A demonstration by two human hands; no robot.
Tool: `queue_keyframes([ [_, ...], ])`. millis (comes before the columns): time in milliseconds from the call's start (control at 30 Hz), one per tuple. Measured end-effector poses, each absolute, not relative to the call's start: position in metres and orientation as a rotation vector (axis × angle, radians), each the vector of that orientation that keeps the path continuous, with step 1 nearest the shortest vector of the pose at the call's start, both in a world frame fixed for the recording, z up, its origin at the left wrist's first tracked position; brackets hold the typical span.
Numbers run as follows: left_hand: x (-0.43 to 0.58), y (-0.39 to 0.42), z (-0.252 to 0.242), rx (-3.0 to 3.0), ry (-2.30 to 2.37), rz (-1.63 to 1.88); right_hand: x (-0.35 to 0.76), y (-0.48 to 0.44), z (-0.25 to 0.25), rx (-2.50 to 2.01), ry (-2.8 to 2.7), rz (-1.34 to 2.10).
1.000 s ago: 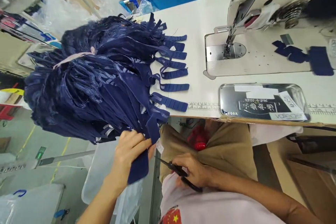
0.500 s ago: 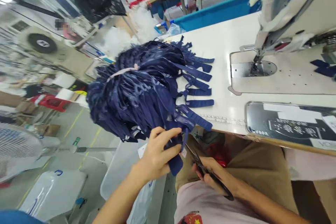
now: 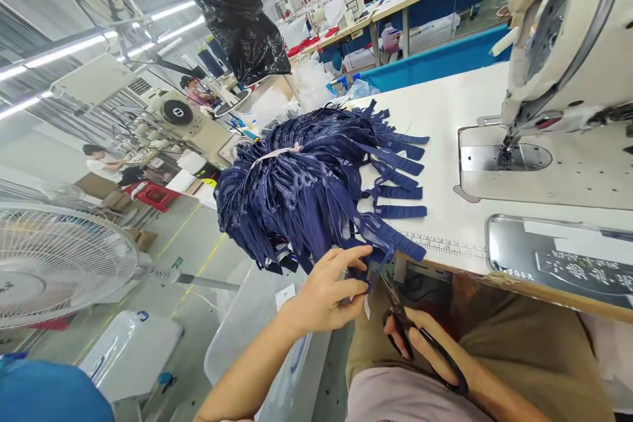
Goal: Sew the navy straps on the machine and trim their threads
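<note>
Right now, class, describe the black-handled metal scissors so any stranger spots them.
Find the white sewing table. Below its near edge, the bare right hand holds the black-handled metal scissors, blades toward the navy fabric bundle. Looped black handles set them apart from the bundle.

The bundled strips (image 3: 297, 201) are navy blue, streaked with lighter blue, and the tie (image 3: 273, 153) around them is pale pink. The scissors (image 3: 401, 318) have black handles. To the right, the sewing machine (image 3: 573, 72) is cream; the tabletop (image 3: 445, 99) is white, with black ruler marks (image 3: 445, 245) along its near edge. Nearest, the trousers (image 3: 534, 349) are khaki brown, the shirt (image 3: 390, 395) pale pink. Farther left, a stool (image 3: 157, 194) shows red, and yellow lines (image 3: 210, 257) stripe the grey floor (image 3: 192, 339).
</note>
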State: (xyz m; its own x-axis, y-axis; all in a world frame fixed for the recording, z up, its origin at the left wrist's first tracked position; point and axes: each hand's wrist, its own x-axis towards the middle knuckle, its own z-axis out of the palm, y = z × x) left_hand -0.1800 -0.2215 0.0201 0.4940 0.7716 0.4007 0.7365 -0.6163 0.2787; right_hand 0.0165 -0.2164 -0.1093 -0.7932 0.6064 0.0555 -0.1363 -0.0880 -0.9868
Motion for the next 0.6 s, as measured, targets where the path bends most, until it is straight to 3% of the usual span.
queue_keyframes([
  [267, -0.182, -0.206, 0.011, 2.362, 1.368, 0.381, 0.002, -0.205, -0.098, -0.541, -1.640, 1.908],
  [600, -0.186, -0.197, 0.002, 2.370, 1.460, 0.353, -0.001, -0.208, -0.107, -0.613, -1.760, 1.677],
])
